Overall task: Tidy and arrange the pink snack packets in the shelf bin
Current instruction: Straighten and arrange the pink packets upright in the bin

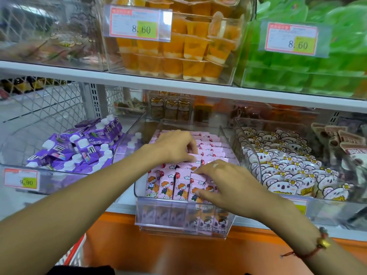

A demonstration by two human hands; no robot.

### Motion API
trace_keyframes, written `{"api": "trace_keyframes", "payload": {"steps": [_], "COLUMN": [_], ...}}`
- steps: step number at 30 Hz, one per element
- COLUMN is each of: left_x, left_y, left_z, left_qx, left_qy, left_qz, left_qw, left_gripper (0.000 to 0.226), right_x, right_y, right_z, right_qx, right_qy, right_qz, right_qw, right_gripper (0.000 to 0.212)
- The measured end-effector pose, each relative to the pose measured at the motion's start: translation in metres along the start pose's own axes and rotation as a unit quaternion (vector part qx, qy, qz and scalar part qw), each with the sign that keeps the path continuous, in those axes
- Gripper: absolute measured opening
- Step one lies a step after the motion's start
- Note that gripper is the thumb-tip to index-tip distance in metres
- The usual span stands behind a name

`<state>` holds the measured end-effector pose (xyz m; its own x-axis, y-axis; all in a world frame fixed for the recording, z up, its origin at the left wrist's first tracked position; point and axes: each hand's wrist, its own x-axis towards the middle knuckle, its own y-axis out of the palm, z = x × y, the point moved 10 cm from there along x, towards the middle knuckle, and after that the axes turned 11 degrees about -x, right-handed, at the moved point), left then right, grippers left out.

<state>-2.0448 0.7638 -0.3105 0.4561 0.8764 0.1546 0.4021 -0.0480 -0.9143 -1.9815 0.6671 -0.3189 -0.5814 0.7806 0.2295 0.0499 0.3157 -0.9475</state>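
Note:
Several pink snack packets (168,185) with a cartoon child and red balloon stand in rows inside a clear plastic shelf bin (184,221) at the middle of the lower shelf. My left hand (176,145) reaches into the middle rows, its fingers curled down onto the tops of packets there. My right hand (224,183) lies over the front right of the bin, thumb and fingers pinching a front-row packet (195,187). The packets under both hands are partly hidden.
A clear bin of purple drink pouches (79,147) sits to the left, and a bin of white koala packets (288,165) to the right. Above, a white shelf (178,84) carries orange jelly cups (178,54) and green packs (309,62). An orange panel lies below.

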Motion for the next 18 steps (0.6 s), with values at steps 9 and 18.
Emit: {"api": "trace_keyframes", "payload": {"steps": [9, 18], "left_x": [-0.017, -0.008], "left_y": [0.01, 0.02], "left_z": [-0.013, -0.027], "left_qx": [-0.129, 0.074], "left_qy": [0.062, 0.055], "left_qz": [0.11, 0.131], "left_qw": [0.983, 0.987], "left_gripper": [0.016, 0.013], "right_x": [-0.006, -0.009], "right_y": [-0.008, -0.007], "right_z": [-0.006, -0.01], "right_qx": [-0.006, -0.019], "right_qy": [0.005, 0.022], "right_qz": [-0.002, 0.0], "right_qw": [1.0, 1.0], "right_gripper": [0.047, 0.047]}}
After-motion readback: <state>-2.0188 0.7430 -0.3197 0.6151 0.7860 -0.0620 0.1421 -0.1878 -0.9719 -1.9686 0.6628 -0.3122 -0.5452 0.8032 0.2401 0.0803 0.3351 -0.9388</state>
